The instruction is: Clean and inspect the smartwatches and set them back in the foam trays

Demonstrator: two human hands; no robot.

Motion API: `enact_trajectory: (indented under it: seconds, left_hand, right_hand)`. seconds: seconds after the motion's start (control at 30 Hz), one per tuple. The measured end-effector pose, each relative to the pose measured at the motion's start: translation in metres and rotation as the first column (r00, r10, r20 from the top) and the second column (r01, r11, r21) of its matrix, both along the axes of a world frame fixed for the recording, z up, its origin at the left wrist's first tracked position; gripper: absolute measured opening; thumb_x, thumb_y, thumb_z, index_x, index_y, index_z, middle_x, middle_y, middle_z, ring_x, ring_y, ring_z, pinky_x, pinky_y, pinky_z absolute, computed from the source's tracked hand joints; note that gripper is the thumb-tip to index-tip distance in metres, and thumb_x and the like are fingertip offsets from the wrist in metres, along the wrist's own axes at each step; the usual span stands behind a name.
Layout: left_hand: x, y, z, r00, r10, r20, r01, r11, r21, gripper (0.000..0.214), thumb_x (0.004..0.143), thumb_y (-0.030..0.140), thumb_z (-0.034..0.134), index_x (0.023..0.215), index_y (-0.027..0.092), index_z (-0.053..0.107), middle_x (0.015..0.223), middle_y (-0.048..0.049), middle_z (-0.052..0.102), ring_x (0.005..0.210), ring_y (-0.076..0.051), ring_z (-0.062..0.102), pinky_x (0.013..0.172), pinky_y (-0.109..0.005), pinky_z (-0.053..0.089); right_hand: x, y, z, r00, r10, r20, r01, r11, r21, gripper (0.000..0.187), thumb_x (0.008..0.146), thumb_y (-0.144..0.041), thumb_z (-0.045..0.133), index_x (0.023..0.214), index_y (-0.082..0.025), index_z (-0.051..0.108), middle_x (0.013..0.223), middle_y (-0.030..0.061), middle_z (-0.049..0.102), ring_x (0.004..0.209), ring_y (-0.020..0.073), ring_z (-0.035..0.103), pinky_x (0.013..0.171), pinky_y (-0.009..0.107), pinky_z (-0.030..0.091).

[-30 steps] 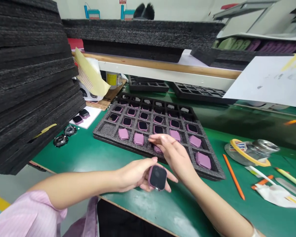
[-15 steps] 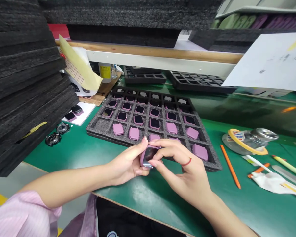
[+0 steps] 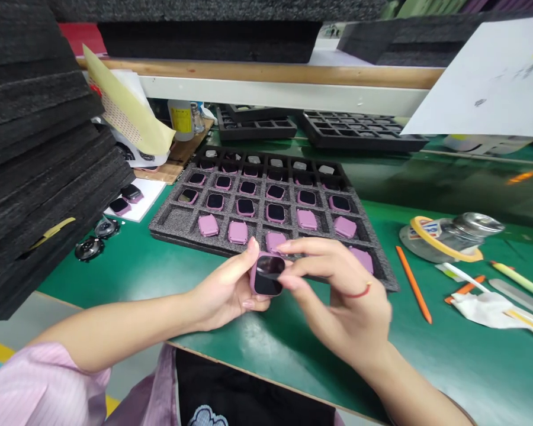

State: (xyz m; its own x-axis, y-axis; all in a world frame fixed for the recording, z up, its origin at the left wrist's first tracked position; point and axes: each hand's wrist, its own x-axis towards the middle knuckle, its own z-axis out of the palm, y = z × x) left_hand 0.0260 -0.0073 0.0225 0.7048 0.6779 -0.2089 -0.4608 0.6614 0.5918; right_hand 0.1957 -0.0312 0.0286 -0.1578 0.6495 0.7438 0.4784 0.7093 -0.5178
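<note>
A smartwatch (image 3: 269, 274) with a pink case and a dark, glossy screen faces up between my hands, just off the front edge of the foam tray. My left hand (image 3: 228, 290) is closed around its left side, thumb on top and fingers underneath. At its right edge, my right hand (image 3: 342, 296) touches it with the thumb and forefinger pinched close together. Beyond them lies a black foam tray (image 3: 177, 222) of pink watches. Most show dark screens; several in the front rows, such as one pink case (image 3: 237, 232), lie with their plain pink side up.
Black foam sheets (image 3: 35, 148) are stacked high on the left, and a shelf (image 3: 266, 89) crosses above the tray. On the right are a glass bottle (image 3: 439, 239), an orange stick (image 3: 414, 285) and a white cloth (image 3: 484, 310). Two pink watches (image 3: 119, 205) lie at left on white paper.
My right hand has shifted right, uncovering more of the screen. The watch has turned to lie flatter towards the camera. My left hand keeps its grip, and the view has tilted slightly down.
</note>
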Motion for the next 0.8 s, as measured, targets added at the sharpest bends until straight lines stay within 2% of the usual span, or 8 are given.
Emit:
enact_trajectory:
  seconds: [0.07,0.17,0.23,0.3,0.4,0.57,0.7,0.8]
  left_hand:
    - [0.0,0.0,0.001,1.0,-0.025,-0.016,0.025,1.0,0.006,0.054,0.078,0.063,0.079,0.091,0.01,0.074,0.077,-0.0054,0.065,0.05,-0.003,0.041,0.042,-0.015,0.027]
    - [-0.001,0.0,0.002,0.998,-0.055,-0.005,0.055,0.998,-0.002,0.057,0.077,0.064,0.079,0.098,0.011,0.078,0.08,-0.0078,0.07,0.048,-0.003,0.041,0.042,-0.017,0.025]
    - [-0.002,0.0,0.002,0.998,-0.063,0.014,0.063,0.998,0.005,0.055,0.079,0.064,0.077,0.099,0.012,0.079,0.081,-0.0079,0.071,0.048,-0.003,0.04,0.043,-0.018,0.024]
    - [-0.003,0.0,0.001,0.997,-0.068,0.026,0.067,0.997,0.025,0.055,0.083,0.064,0.073,0.101,0.013,0.078,0.083,-0.0084,0.071,0.048,-0.004,0.038,0.043,-0.019,0.023]
    - [-0.004,0.0,-0.001,0.996,-0.077,0.033,0.076,0.996,0.046,0.055,0.086,0.066,0.069,0.103,0.014,0.078,0.085,-0.0083,0.071,0.049,-0.004,0.037,0.044,-0.02,0.023]
    - [-0.004,0.001,0.0,0.996,-0.081,0.044,0.079,0.996,0.049,0.057,0.082,0.067,0.072,0.103,0.014,0.078,0.085,-0.0078,0.071,0.05,-0.004,0.039,0.044,-0.019,0.024]
    - [-0.004,0.0,0.002,0.997,-0.069,0.038,0.067,0.997,0.045,0.054,0.083,0.065,0.072,0.094,0.013,0.075,0.074,-0.0034,0.062,0.051,-0.004,0.037,0.045,-0.018,0.025]
    - [-0.004,0.0,0.003,0.997,-0.068,0.019,0.067,0.996,0.056,0.056,0.084,0.067,0.07,0.094,0.012,0.073,0.07,-0.0001,0.053,0.054,-0.006,0.037,0.045,-0.018,0.025]
  right_hand:
    - [0.003,0.002,0.002,0.966,-0.068,-0.25,0.043,0.994,-0.103,0.011,0.093,-0.02,0.068,0.085,-0.026,0.064,0.09,0.0044,0.073,0.083,0.0194,0.072,0.074,0.036,0.062]
    - [0.008,0.007,0.003,0.811,-0.162,-0.562,0.028,0.971,-0.239,0.016,0.094,-0.026,0.069,0.08,-0.025,0.061,0.086,0.0012,0.074,0.055,0.0118,0.066,0.059,0.03,0.061]
    - [0.011,0.01,0.003,0.754,-0.202,-0.625,0.021,0.958,-0.285,0.017,0.094,-0.029,0.069,0.081,-0.025,0.059,0.089,0.0015,0.077,0.06,0.0141,0.073,0.066,0.033,0.065]
    - [0.012,0.01,0.003,0.759,-0.207,-0.617,0.023,0.956,-0.293,0.011,0.093,-0.031,0.071,0.089,-0.026,0.063,0.101,0.0039,0.079,0.089,0.0213,0.079,0.086,0.042,0.067]
    - [0.01,0.006,0.002,0.795,-0.169,-0.583,0.022,0.968,-0.25,0.016,0.09,-0.026,0.075,0.105,-0.028,0.067,0.114,0.0046,0.077,0.109,0.0237,0.075,0.102,0.047,0.062]
    - [0.011,-0.003,0.003,0.941,-0.138,-0.308,0.142,0.99,-0.01,0.021,0.091,-0.014,0.071,0.1,-0.032,0.073,0.093,0.0016,0.079,0.088,0.0228,0.078,0.082,0.044,0.067]
    - [0.014,-0.008,0.006,0.999,-0.022,0.046,0.015,0.986,0.165,0.043,0.085,-0.008,0.075,0.118,-0.036,0.072,0.095,0.0009,0.081,0.086,0.0245,0.078,0.073,0.043,0.067]
    - [0.017,-0.013,0.006,0.983,0.028,0.18,-0.058,0.985,0.163,0.054,0.086,-0.01,0.075,0.132,-0.036,0.067,0.105,0.0022,0.081,0.092,0.0262,0.078,0.076,0.044,0.067]
